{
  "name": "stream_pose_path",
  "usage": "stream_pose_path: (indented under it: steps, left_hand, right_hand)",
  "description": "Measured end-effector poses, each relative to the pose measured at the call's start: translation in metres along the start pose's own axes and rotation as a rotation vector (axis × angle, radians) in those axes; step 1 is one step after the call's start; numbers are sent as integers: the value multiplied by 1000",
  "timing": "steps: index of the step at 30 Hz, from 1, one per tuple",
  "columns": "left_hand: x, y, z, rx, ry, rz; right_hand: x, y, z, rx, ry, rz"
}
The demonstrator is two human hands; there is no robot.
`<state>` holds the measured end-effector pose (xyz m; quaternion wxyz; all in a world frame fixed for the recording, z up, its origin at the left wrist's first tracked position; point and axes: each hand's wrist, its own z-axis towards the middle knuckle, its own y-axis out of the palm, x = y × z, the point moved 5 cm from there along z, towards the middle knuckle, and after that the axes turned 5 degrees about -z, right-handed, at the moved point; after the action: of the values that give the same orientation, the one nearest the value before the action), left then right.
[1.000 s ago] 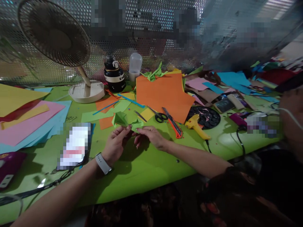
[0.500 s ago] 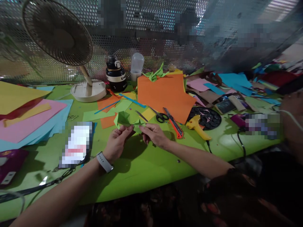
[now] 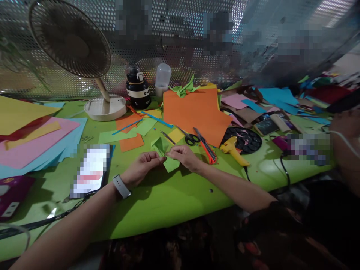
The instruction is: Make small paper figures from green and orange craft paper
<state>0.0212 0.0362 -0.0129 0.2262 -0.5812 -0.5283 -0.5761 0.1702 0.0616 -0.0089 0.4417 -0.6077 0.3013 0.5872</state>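
A folded piece of green paper [image 3: 171, 165] is pinched between both hands above the green table [image 3: 157, 210]. My left hand [image 3: 143, 167], with a pale watch band at the wrist, grips its left side between thumb and fingers. On the other side, the fingertips of my right hand [image 3: 184, 156] are closed on the paper close to its middle. One folded flap stands up behind the fingers and another hangs towards me. Just beyond lie tweezers [image 3: 168, 137], black scissors [image 3: 192, 139] and an orange-red utility knife [image 3: 206, 148].
A yellow glue gun [image 3: 234, 150] lies by a round black tray [image 3: 254, 142]. Orange paper [image 3: 194, 112] spreads behind the tools. At left are a phone [image 3: 91, 170], stacked coloured sheets [image 3: 36, 142] and a fan [image 3: 105, 107]. A black bottle [image 3: 138, 92] stands behind. Another person's arm [image 3: 345, 146] shows at right.
The green paper has been turned, so one flap now points down towards me. Both hands have shifted slightly right and keep their pinch on it.
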Motion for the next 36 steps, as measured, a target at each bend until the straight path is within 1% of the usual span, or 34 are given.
stream_pose_path:
  steps: [4, 7, 10, 14, 16, 19, 20, 23, 25, 27, 29, 30, 32, 34, 36]
  left_hand:
    - [5, -2, 1, -24, -17, -17]
    - [4, -9, 3, 19, -26, -90]
    - [2, -14, 5, 87, 23, -105]
    - [6, -13, 5, 97, 80, 9]
    - [9, -12, 4, 69, 78, 81]
    - [13, -8, 2, -25, 58, 178]
    - [14, -7, 2, -47, 57, 197]
    - [15, -6, 0, -72, 54, 235]
    - [13, -5, 0, -54, 52, 215]
    - [12, -7, 0, -17, 46, 120]
    - [10, -11, 1, 36, 23, -2]
    - [10, -13, 2, 54, 16, -28]
    - [14, -19, 4, 67, 40, 32]
    - [24, -24, 6, 68, 117, 180]
    - [34, -29, 6, 88, 197, 330]
  right_hand:
    - [-2, 7, -1, -115, 90, 55]
    - [-1, 8, -2, -133, 130, 79]
    - [2, 8, -2, -107, 114, 99]
    - [7, 7, -1, -105, 127, 80]
    - [5, 1, 0, -66, 110, 72]
    - [-2, -15, 2, 60, 51, 96]
    - [-4, -18, 3, 76, 45, 95]
    - [-7, -18, 4, 21, 47, 66]
    - [-10, -16, 3, 6, 18, 53]
    - [-11, -15, 2, 46, -7, 52]
    - [-9, -14, 2, 75, -2, 77]
    - [-8, -14, 2, 77, 7, 97]
    - [-6, -15, 4, 94, 15, 138]
    - [-4, -17, 6, 114, 20, 153]
    - [-3, -19, 7, 108, 43, 142]
